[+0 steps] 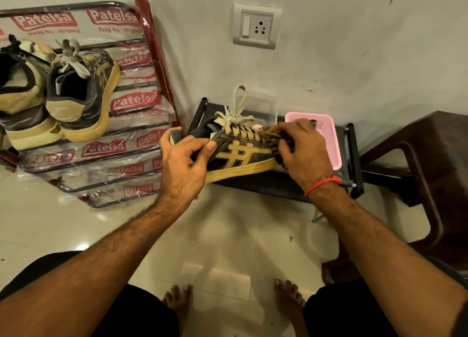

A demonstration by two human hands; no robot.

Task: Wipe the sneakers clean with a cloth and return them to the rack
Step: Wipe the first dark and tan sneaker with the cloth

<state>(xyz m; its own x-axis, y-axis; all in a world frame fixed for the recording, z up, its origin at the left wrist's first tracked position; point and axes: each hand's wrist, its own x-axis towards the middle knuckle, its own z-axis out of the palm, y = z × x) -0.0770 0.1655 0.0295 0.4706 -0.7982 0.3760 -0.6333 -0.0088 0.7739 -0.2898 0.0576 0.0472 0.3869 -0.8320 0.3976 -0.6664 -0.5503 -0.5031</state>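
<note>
A black sneaker (238, 154) with tan stripes, tan laces and a yellowed sole is held sideways over a low black stand (253, 184). My left hand (184, 164) grips its heel end. At the toe, my right hand (301, 151) grips a brown patterned cloth (272, 134) pressed against the shoe. A metal shoe rack (106, 174) wrapped in printed plastic leans at the left. On it sit a matching black and tan sneaker (83, 93) and other sneakers (22, 98) at the far left edge.
A pink plastic basket (326, 129) sits on the black stand behind my right hand. A dark brown plastic stool (435, 164) stands at the right. A wall socket (255, 26) is above. My bare feet (177, 301) rest on the glossy tiled floor.
</note>
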